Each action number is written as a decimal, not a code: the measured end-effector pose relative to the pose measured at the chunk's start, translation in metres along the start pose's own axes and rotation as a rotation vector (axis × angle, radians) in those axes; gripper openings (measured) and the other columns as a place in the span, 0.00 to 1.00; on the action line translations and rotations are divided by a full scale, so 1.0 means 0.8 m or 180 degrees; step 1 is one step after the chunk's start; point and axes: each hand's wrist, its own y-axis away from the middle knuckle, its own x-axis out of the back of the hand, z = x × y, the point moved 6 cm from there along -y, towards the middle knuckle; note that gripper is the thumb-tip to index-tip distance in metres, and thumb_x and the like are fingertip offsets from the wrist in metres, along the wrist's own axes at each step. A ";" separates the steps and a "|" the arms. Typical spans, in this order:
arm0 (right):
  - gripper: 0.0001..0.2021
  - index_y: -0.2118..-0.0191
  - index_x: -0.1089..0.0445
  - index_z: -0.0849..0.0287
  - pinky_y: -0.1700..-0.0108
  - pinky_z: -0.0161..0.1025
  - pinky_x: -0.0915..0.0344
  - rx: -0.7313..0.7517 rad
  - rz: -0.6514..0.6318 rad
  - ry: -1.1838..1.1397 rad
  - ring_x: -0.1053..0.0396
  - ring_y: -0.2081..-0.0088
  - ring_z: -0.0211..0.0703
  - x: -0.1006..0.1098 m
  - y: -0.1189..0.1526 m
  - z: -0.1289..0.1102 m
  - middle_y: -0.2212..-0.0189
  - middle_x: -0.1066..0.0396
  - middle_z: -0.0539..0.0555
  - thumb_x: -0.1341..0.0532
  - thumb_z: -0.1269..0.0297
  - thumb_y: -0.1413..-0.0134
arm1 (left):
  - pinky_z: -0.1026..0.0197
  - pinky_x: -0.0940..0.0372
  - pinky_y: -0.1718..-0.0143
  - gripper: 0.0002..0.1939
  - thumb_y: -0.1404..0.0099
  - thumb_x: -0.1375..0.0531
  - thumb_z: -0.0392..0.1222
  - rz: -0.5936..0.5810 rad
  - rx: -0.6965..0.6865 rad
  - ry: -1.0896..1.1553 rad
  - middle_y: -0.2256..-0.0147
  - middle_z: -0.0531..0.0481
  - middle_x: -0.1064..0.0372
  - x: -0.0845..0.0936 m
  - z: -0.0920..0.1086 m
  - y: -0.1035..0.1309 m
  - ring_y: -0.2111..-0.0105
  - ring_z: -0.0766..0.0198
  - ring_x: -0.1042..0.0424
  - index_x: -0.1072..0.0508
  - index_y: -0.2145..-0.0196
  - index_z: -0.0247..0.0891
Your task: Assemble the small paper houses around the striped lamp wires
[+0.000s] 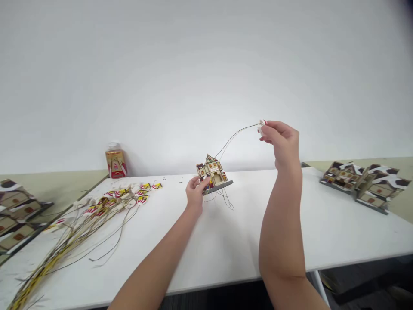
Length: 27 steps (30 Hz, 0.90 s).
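My left hand is closed around the left side of a small model house, which is tilted and held above the white table. Thin wires hang out below its dark base. Raised to the right, my right hand pinches a small red and white piece, mostly covered by my fingers. From that piece a thin dark wire and a lighter one curve down to the top of the house.
On the left of the white table lies a bundle of wires with several red, white and yellow pieces. A bottle stands by the wall. More model houses sit at the left and right.
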 end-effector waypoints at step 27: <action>0.09 0.67 0.26 0.54 0.65 0.38 0.34 -0.0319 0.0581 -0.0231 0.33 0.74 0.33 0.062 -0.005 0.028 0.69 0.28 0.48 0.35 0.56 0.54 | 0.61 0.32 0.69 0.35 0.59 0.27 0.47 0.0040 -0.0739 -0.0630 0.57 0.48 0.35 0.008 0.013 -0.011 0.70 0.67 0.29 0.35 0.55 0.40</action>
